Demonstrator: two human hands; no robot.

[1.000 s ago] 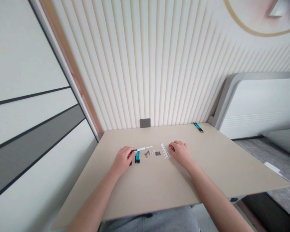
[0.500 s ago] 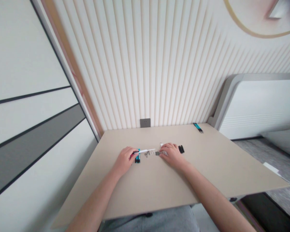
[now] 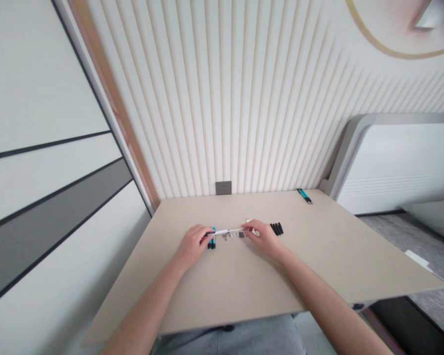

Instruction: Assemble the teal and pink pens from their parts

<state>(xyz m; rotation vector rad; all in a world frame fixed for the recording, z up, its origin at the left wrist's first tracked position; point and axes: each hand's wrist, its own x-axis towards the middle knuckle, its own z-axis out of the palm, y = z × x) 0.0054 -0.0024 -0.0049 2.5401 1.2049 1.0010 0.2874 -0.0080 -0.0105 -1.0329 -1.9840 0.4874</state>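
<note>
Beige table; slim white rod, thin-tipped, in left grip; right grip near tip, can't tell if closed.

Surface: set before a wall, between cabinet panels at left and a headboard at right. Socket: on the wall, just above the surface's far edge. Mid-surface, left to right: pens, side by side, just beside the left grip; small parts, in a row; thin tubes, partly hidden by the right grip; short sleeves, side by side, right of the tubes. Pen barrel: in the left grip, pointing toward the right. Pen pair: far right corner. Pillow: before the headboard.
</note>
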